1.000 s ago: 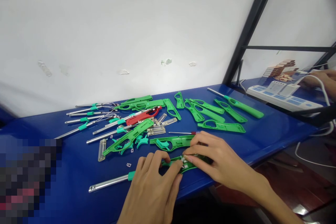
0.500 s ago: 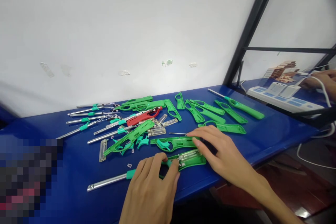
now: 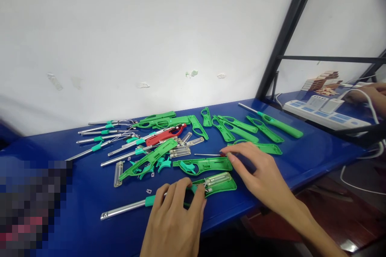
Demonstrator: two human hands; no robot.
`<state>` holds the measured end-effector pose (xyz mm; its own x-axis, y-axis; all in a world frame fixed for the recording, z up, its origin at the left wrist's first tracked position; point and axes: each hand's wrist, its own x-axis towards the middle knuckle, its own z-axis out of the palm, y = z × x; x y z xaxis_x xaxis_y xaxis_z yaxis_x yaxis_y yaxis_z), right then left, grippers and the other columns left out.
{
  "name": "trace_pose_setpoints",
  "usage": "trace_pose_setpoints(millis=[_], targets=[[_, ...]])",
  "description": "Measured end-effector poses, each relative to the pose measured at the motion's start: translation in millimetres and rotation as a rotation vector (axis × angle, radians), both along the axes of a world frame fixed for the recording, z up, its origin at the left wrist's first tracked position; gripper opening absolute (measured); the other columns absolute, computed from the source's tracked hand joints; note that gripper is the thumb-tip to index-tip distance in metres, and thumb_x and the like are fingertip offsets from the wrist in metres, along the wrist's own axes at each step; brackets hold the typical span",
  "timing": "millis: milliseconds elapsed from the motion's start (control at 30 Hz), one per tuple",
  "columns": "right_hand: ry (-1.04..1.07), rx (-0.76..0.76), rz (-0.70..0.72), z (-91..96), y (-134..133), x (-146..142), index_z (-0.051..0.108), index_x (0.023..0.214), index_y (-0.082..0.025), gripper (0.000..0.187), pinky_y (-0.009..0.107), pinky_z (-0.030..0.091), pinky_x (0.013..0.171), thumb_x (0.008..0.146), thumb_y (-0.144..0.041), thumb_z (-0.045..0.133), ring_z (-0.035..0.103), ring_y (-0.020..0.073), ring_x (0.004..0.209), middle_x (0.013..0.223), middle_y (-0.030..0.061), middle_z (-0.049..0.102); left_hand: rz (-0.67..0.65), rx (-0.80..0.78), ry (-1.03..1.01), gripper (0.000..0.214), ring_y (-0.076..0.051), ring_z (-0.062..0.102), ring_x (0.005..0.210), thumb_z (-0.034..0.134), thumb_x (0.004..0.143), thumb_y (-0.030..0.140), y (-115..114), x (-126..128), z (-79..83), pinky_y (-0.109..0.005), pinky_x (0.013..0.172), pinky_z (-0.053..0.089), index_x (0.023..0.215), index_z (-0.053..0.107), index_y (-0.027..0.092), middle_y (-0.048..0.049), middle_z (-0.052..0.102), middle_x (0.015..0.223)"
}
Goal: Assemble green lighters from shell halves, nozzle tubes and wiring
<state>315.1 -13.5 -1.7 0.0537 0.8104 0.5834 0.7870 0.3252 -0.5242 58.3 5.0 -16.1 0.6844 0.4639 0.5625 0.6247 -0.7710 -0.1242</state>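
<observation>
Near the table's front, an opened gas lighter (image 3: 125, 209) lies with its metal tube pointing left. Its green half shell holds a clear fuel tank (image 3: 218, 179). My left hand (image 3: 175, 213) is closed over the lighter's middle, fingertips and thumb at the trigger area; the palm hides part of it. My right hand (image 3: 256, 168) has its thumb and fingertips closed at the red end of a screwdriver's handle, mostly hidden beneath the hand. The thin screwdriver (image 3: 208, 154) lies flat, shaft pointing left. Just below it is an empty green half shell (image 3: 215, 164) with a loose teal trigger (image 3: 187, 167).
Several metal lighter tubes (image 3: 86, 151) with wires lie at left. A red shell (image 3: 159, 137), triggers, fuel tanks (image 3: 180, 151) and green shells (image 3: 238, 129) spread across the blue table (image 3: 81, 192). A whole green lighter (image 3: 280, 125), black frame and power strip (image 3: 325, 114) stand right.
My right hand has shifted slightly right, off the empty half shell's end, and its fingertips have come together at the screwdriver. My left hand stays nearly still on the lighter.
</observation>
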Motion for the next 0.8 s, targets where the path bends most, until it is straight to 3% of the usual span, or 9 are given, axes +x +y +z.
trace_pose_setpoints(millis=[167,400,500,633,800], targets=[[-0.055,0.011,-0.045,1.3,2,23,0.073,0.116,-0.029,0.017,0.048,0.053,0.098,0.108,-0.036,0.06,0.071,0.0286,0.109,0.114,0.0048,0.078,-0.015,-0.024,-0.048,0.027,-0.028,0.075,0.096,0.051,0.107,0.017,0,0,2.8,-0.048,0.084,0.056,0.128,0.068,0.022,-0.0096,0.074,0.112],[-0.258,-0.097,0.202,4.1,-3,27,0.07,0.13,-0.032,0.025,0.049,0.052,0.107,0.107,-0.031,0.062,0.063,0.0287,0.125,0.133,0.0065,0.07,-0.049,-0.073,-0.148,0.024,-0.024,0.072,0.092,0.055,0.105,0.014,-1,-3,7.9,-0.042,0.08,0.057,0.126,0.066,0.02,-0.0084,0.072,0.112],[-0.227,-0.034,0.125,3.3,-2,29,0.07,0.126,-0.033,0.022,0.049,0.051,0.104,0.108,-0.029,0.059,0.066,0.0277,0.118,0.126,0.0054,0.072,-0.076,-0.073,-0.18,0.024,-0.022,0.071,0.093,0.055,0.104,0.012,0,-4,9.0,-0.039,0.081,0.057,0.125,0.065,0.019,-0.0084,0.07,0.112],[-0.164,0.08,-0.097,0.5,1,52,0.07,0.12,-0.03,0.018,0.045,0.053,0.095,0.109,-0.03,0.055,0.068,0.0274,0.109,0.114,0.0058,0.075,-0.103,-0.043,-0.202,0.023,-0.022,0.068,0.094,0.057,0.103,0.011,4,-10,10.7,-0.037,0.083,0.054,0.124,0.065,0.017,-0.008,0.069,0.11],[-0.211,0.023,-0.191,-6.3,-6,90,0.07,0.123,-0.029,0.021,0.049,0.052,0.098,0.106,-0.038,0.06,0.067,0.0313,0.114,0.118,0.0069,0.075,-0.083,-0.008,-0.253,0.024,-0.022,0.065,0.103,0.058,0.104,0.012,17,-23,14.6,-0.038,0.094,0.049,0.126,0.065,0.018,-0.0084,0.067,0.115]])
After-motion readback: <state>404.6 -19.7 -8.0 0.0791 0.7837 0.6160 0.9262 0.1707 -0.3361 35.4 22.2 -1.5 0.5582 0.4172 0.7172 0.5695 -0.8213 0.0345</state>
